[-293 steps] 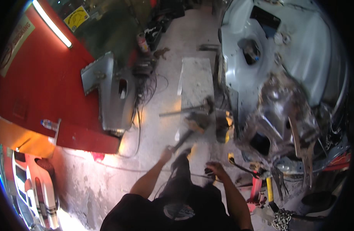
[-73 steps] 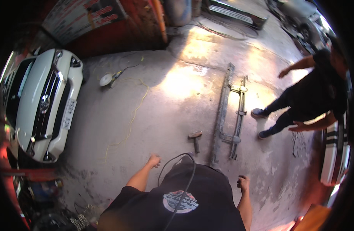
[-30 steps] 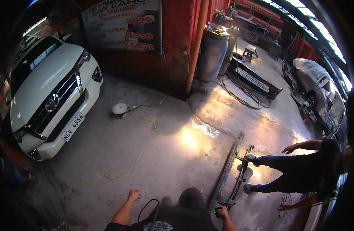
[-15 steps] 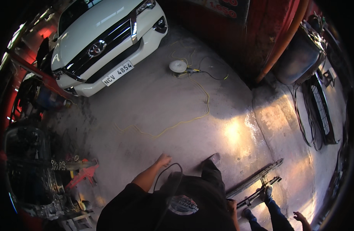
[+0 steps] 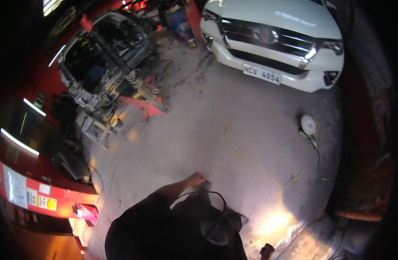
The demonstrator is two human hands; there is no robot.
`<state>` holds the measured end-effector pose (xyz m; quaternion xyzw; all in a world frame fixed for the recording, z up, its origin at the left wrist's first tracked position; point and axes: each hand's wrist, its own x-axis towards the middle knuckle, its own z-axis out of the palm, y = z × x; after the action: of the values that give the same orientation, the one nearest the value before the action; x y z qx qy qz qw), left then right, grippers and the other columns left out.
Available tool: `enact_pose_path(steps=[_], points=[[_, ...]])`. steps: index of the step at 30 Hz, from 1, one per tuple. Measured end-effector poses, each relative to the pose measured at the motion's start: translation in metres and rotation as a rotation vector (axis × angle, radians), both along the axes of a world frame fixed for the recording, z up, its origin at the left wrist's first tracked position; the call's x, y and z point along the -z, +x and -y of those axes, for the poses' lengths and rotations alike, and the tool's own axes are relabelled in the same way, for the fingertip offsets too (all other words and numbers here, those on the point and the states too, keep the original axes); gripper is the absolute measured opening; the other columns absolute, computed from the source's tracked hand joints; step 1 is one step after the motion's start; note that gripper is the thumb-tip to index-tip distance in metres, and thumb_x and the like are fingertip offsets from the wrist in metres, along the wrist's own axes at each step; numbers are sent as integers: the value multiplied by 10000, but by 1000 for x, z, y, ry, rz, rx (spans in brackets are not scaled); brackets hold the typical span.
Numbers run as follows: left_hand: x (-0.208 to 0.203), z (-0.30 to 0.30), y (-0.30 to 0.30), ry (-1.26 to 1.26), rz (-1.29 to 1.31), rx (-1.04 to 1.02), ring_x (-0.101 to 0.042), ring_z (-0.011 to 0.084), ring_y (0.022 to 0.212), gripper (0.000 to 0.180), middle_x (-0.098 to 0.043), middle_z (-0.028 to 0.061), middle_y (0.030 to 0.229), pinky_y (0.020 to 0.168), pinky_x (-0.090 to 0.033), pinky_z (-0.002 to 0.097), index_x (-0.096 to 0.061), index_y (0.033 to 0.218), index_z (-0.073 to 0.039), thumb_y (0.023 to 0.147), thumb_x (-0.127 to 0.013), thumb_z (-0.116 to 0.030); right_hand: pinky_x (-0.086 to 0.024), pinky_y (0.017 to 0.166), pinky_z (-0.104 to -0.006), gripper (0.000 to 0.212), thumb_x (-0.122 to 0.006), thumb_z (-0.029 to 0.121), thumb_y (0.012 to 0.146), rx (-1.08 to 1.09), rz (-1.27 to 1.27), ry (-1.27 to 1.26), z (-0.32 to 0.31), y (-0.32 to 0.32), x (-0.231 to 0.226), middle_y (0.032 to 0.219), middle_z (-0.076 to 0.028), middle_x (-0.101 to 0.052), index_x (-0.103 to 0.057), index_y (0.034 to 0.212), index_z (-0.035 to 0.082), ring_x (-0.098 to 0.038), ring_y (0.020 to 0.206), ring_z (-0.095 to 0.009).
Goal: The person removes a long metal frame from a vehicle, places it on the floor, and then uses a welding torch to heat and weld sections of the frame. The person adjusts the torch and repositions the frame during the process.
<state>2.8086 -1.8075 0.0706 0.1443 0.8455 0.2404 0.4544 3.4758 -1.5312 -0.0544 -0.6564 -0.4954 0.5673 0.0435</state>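
Note:
My left hand is held out in front of my body over the concrete floor. Its fingers are curled together, slightly blurred, and I see nothing in them. Low at the right of my body, my right hand is dim and partly cut by the picture's lower edge. Its fingers look curled, with no object visible in them. A black cable loops across my dark shirt, close to my left forearm; neither hand grips it.
A white car stands ahead at the right. Nearby lie a disc power tool and its yellow cord. At the left are a stripped vehicle body, a red stand, a small bench and a red counter.
My view has swung left: the white car and disc tool now appear farther right, and the stripped vehicle shows fully. The other person and long bar at the lower right have left the view.

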Motion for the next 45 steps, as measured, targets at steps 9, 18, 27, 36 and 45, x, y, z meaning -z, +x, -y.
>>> enact_pose_path(steps=[9,18,27,36,45], points=[[62,214,-78,-248,324,-394,-698,276,691,275,-695,149,856,561,-605,456,-692,995,-32,918,-589,-276,-462,568,-483,119,-652,218,720,-1267,151,881,-68,-326,90,685,-128,-619,-566,718,136,-592,661,-373],[64,169,-316,225,364,-681,-604,182,563,145,-646,52,759,437,-480,317,-680,970,-130,910,-579,-215,-476,437,-294,247,-690,152,870,-394,-91,-262,-58,-498,59,718,-112,-680,-714,1070,10,-605,534,-172],[73,77,-500,399,266,-768,-561,142,542,180,-640,31,791,438,-460,294,-674,1036,-123,918,-599,-236,-499,482,-338,303,-689,219,854,-643,-73,-321,-141,-688,73,741,-108,-686,-713,1096,39,-621,568,-194],[42,138,-633,231,233,-1156,-625,168,606,271,-672,81,837,494,-543,335,-664,1102,-89,942,-617,-303,-364,369,-354,279,-476,89,844,-1227,-106,97,-212,-1277,-45,490,-76,-495,-554,580,42,-498,408,-178],[92,139,-837,210,389,-1306,-663,256,678,288,-683,132,895,559,-556,437,-639,1100,-58,921,-615,-283,-452,394,-271,262,-618,68,834,-1107,-193,16,-143,-1660,-124,628,-71,-606,-699,1072,-4,-548,462,-134]])
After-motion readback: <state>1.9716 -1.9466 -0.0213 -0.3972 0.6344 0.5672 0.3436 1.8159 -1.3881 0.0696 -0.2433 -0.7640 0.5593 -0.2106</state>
